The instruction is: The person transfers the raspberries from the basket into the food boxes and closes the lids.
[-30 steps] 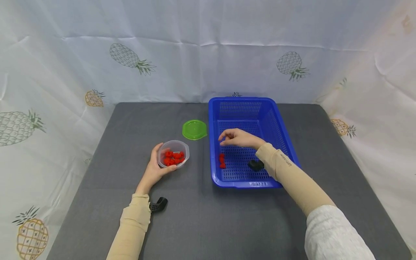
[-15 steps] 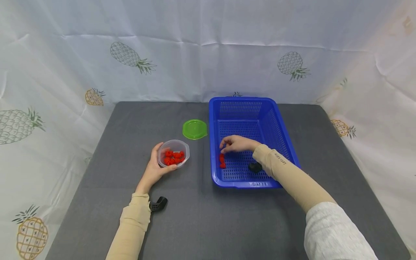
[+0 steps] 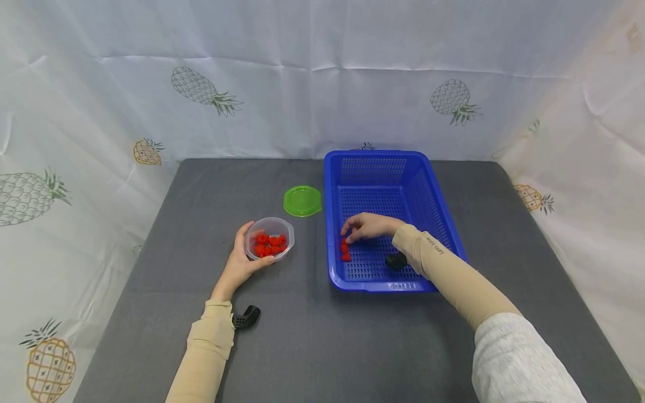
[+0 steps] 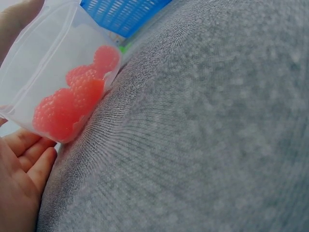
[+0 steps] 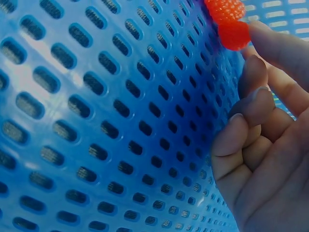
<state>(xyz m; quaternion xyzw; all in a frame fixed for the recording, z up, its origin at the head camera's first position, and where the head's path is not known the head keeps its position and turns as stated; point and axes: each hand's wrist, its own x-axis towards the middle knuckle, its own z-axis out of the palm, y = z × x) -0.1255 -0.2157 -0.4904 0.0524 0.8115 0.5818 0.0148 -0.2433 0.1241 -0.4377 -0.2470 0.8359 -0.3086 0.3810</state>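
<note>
My left hand (image 3: 238, 263) holds a clear plastic container (image 3: 289, 230) from its left side, thumb in front and fingers behind. Several raspberries (image 4: 63, 113) lie at the bottom of it. Inside the blue basket (image 3: 332, 274), my right hand (image 3: 370, 225) has its thumb and index finger at a raspberry (image 5: 234, 35), seemingly pinching it, while the other fingers curl in. Another raspberry (image 5: 227, 8) touches that one in the right wrist view. They lie by the basket's left wall, with a further raspberry (image 3: 346, 257) nearer the front.
A green lid (image 3: 302, 201) lies flat on the grey tabletop (image 3: 322, 347), behind the container and left of the basket. Black wrist devices stick out by the left sleeve (image 3: 247, 317) and under the right wrist. A white pineapple-print curtain (image 3: 312, 112) stands behind the table.
My right hand has come down and toward the basket's front, its fingers now reaching the raspberries. The left hand and container have stayed in place.
</note>
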